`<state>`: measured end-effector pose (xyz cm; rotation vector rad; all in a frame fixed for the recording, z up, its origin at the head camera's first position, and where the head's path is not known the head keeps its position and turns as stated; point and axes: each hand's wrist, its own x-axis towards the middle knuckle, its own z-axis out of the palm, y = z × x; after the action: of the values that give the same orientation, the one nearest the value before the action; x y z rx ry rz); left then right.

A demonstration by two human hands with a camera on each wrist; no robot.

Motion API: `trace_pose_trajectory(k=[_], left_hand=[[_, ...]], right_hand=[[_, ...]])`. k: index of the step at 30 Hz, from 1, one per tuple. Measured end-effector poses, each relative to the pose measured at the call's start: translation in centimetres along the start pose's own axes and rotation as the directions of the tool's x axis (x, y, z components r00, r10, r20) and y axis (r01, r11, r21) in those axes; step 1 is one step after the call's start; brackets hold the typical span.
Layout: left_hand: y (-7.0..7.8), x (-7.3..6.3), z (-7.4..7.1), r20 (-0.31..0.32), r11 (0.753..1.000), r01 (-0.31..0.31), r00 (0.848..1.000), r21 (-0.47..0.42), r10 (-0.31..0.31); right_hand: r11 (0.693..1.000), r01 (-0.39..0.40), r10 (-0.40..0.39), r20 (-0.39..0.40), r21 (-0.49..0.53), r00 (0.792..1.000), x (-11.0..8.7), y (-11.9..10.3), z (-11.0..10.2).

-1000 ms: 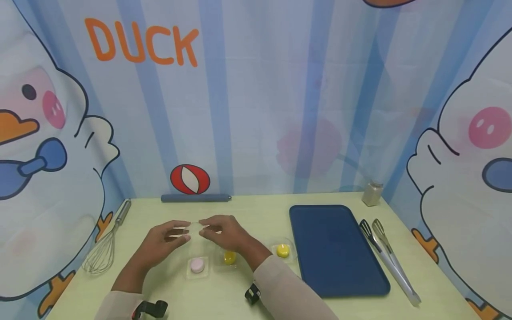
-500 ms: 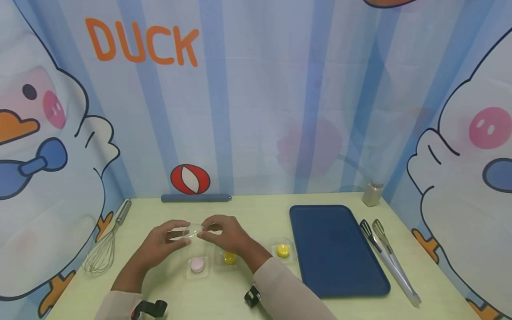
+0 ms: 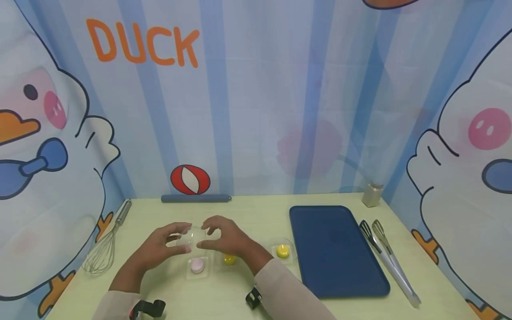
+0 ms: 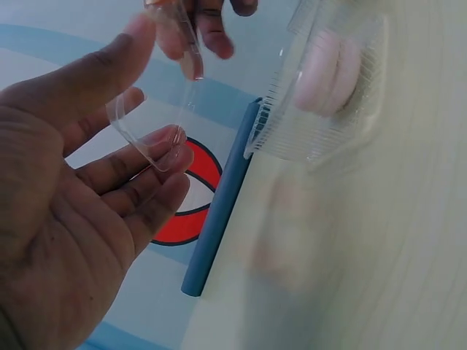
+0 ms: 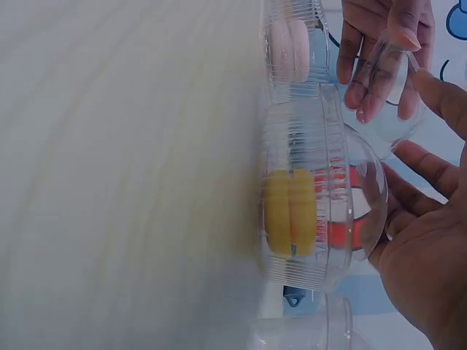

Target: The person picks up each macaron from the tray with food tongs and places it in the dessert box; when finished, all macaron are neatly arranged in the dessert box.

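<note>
A clear plastic dome lid (image 3: 194, 236) is held up between both hands, above the table. My left hand (image 3: 160, 242) grips its left side, thumb and fingers spread around the rim in the left wrist view. Opposite, the right hand (image 3: 226, 234) holds the other side with thumb and fingertips. Just below sits a pink macaron (image 3: 197, 265) in a clear square plastic base (image 3: 192, 275) with no lid on it. Beside it, partly behind the right hand, a yellow macaron (image 5: 290, 211) stands under a clear dome (image 5: 371, 204).
A second boxed yellow macaron (image 3: 282, 251) stands by the dark blue tray (image 3: 340, 253). Tongs (image 3: 394, 262) lie right of the tray, a whisk (image 3: 102, 249) far left. A blue rolling pin (image 3: 196, 198) and a metal shaker (image 3: 372, 194) are at the back.
The lid has turned between the hands, from nearly edge-on to showing its rounded face. The hands have spread slightly around it; the macarons have stayed put.
</note>
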<state>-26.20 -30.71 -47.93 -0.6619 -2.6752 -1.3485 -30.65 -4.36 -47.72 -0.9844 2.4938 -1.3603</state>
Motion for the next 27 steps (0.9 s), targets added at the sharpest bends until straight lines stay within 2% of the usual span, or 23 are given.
trace_pose_trajectory(k=[4, 6, 13, 18, 21, 27], left_hand=[[0.1, -0.2, -0.1, -0.007, 0.999, -0.033, 0.999, 0.003, 0.033], [0.1, -0.4, 0.0, -0.010, 0.999, -0.046, 0.999, 0.013, 0.046], [0.7, -0.9, 0.5, -0.024, 0.998, -0.057, 0.998, 0.020, 0.058], [1.1, -1.4, 0.8, 0.001, 0.995, 0.000, 1.000, 0.099, 0.000], [1.2, -1.8, 0.8, 0.025, 0.991, 0.014, 1.000, 0.135, -0.017], [0.9, -2.2, 1.0, 0.030, 0.988, -0.009, 1.000, 0.155, 0.004]], right_hand=[[0.994, -0.088, 0.091, 0.047, -0.062, 0.995, -0.3, -0.1, 0.0], [0.990, -0.106, 0.112, 0.065, -0.088, 0.992, -0.3, -0.1, 0.0], [0.979, -0.074, 0.096, 0.109, -0.190, 0.989, -0.3, -0.4, -0.3], [0.971, -0.070, 0.102, 0.133, -0.231, 0.986, -0.4, -0.8, -0.2], [0.966, -0.075, 0.112, 0.137, -0.249, 0.984, -0.6, -1.0, 0.0], [0.958, -0.083, 0.120, 0.120, -0.274, 0.986, -1.1, -1.3, 0.0]])
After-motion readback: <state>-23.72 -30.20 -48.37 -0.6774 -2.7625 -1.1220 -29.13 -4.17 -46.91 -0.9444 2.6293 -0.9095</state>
